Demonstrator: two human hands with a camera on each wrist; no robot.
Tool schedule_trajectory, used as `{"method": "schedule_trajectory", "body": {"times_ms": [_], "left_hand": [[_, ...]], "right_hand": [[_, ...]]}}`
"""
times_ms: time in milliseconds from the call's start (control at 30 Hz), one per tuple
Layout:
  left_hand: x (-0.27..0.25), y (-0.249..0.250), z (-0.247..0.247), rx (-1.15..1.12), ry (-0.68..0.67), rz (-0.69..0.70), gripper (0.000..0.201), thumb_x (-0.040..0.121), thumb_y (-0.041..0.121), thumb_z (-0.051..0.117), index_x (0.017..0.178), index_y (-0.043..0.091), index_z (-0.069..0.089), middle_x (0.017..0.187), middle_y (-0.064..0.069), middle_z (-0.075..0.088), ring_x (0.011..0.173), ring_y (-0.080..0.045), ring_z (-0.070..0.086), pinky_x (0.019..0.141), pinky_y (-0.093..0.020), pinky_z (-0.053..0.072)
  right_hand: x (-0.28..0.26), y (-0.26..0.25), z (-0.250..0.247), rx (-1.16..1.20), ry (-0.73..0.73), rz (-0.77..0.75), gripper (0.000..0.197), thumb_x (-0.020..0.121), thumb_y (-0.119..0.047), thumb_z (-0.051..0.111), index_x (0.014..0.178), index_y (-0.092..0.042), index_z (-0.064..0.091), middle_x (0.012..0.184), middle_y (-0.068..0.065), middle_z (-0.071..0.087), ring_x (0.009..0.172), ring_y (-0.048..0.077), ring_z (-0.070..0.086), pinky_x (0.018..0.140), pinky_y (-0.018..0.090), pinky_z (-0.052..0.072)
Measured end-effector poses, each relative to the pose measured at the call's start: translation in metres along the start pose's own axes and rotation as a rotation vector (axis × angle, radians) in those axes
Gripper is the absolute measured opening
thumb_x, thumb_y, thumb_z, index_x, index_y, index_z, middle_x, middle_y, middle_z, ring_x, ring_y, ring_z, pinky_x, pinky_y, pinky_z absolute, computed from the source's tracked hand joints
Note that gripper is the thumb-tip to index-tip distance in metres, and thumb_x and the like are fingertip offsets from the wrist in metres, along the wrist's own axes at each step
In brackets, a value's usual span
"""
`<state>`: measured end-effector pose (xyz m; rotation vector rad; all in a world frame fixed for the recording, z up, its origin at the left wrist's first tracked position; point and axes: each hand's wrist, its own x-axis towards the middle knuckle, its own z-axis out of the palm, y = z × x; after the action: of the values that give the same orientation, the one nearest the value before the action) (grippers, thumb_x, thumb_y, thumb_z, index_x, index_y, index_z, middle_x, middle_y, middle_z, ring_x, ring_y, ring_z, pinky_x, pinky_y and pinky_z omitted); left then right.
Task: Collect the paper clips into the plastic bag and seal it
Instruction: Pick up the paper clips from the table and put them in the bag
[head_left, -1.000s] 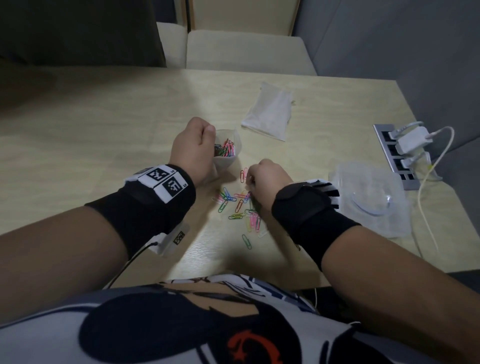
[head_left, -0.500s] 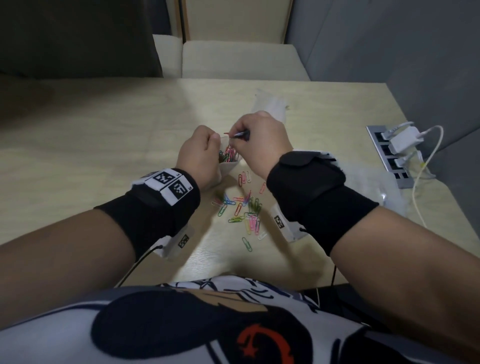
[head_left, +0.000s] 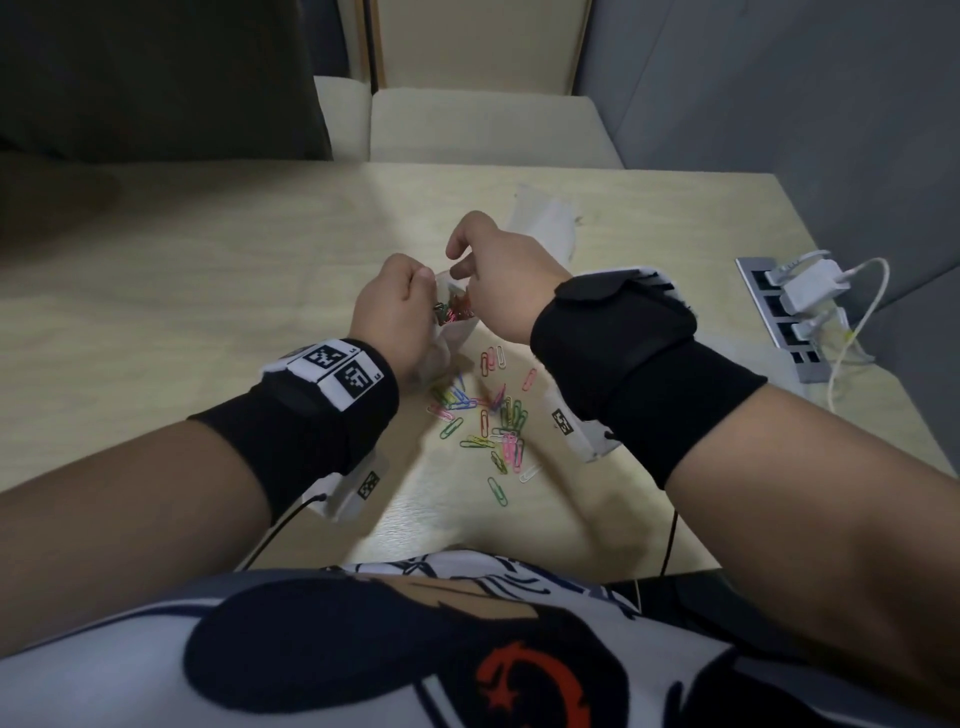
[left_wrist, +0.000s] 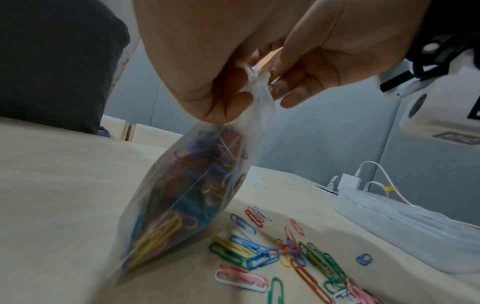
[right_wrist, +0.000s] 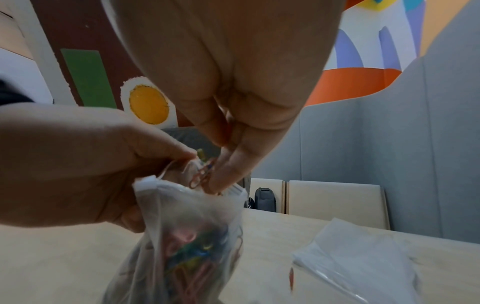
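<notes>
My left hand (head_left: 423, 283) pinches the top edge of a small clear plastic bag (head_left: 454, 322) and holds it upright just above the table. The bag (left_wrist: 182, 205) is largely full of coloured paper clips. My right hand (head_left: 458, 260) is at the bag's mouth, fingers pointing down, with a few paper clips (right_wrist: 201, 174) held at its fingertips. Several loose paper clips (head_left: 493, 421) lie scattered on the wooden table (head_left: 208, 312) right below both hands, near the front edge; they are also in the left wrist view (left_wrist: 285, 253).
A folded white plastic sheet (head_left: 545, 228) lies just beyond my hands. A clear plastic box (left_wrist: 402, 222) sits to the right of the clips. Further right, a power strip (head_left: 774, 317) with white chargers and cables is set into the table. Beige seats stand behind the table.
My right hand picked clips from the pile, rose to the bag and has now come down onto its mouth. My left hand has kept hold of the bag, lifting it slightly.
</notes>
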<state>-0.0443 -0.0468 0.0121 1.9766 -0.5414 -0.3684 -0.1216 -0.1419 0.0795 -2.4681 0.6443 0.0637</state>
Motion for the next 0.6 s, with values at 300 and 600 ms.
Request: {"method": "schedule_trajectory", "body": {"times_ms": [300, 600], "left_hand": [[-0.003, -0.001, 0.003, -0.051, -0.011, -0.01, 0.021, 0.088, 0.032, 0.038, 0.068, 0.028, 0.044, 0.067, 0.0, 0.054, 0.067, -0.025, 0.053, 0.072, -0.046, 0.05], [0.002, -0.001, -0.003, 0.043, 0.038, 0.014, 0.022, 0.097, 0.025, 0.037, 0.095, 0.009, 0.053, 0.085, -0.004, 0.055, 0.079, -0.02, 0.049, 0.069, -0.025, 0.033]], "right_hand": [[0.005, 0.016, 0.005, 0.035, 0.109, -0.027, 0.02, 0.085, -0.008, 0.059, 0.103, -0.016, 0.056, 0.103, 0.001, 0.065, 0.091, 0.022, 0.062, 0.082, 0.035, 0.052], [0.001, 0.047, 0.014, -0.106, 0.062, 0.153, 0.032, 0.084, -0.007, 0.056, 0.114, -0.015, 0.052, 0.111, 0.005, 0.055, 0.093, 0.023, 0.057, 0.072, 0.03, 0.043]]}}
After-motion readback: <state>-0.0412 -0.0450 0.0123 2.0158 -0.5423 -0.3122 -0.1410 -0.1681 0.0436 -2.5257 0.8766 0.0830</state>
